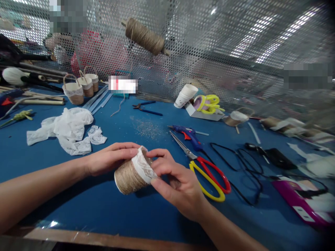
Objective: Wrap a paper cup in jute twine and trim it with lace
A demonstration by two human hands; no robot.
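Note:
A paper cup wrapped in brown twine (129, 177), with a white lace band (142, 165) round its rim, lies tilted between my hands above the blue table. My left hand (111, 157) holds its far side, fingers along the lace edge. On the rim's near right, my right hand (175, 177) pinches the lace between thumb and fingers, some fingertips reaching into the mouth. Scissors with red and yellow handles (209, 176) lie just beyond my right hand. A blue hot glue gun (188, 136) rests behind them.
Crumpled white lace (69, 129) lies at left, before several small twine baskets (75, 94). Pliers (146, 108), stacked paper cups (185, 96) and a box (204, 113) stand farther back. Black cable (237, 167) and a purple power strip (293, 200) occupy the right. A twine spool (143, 36) hangs on the mesh.

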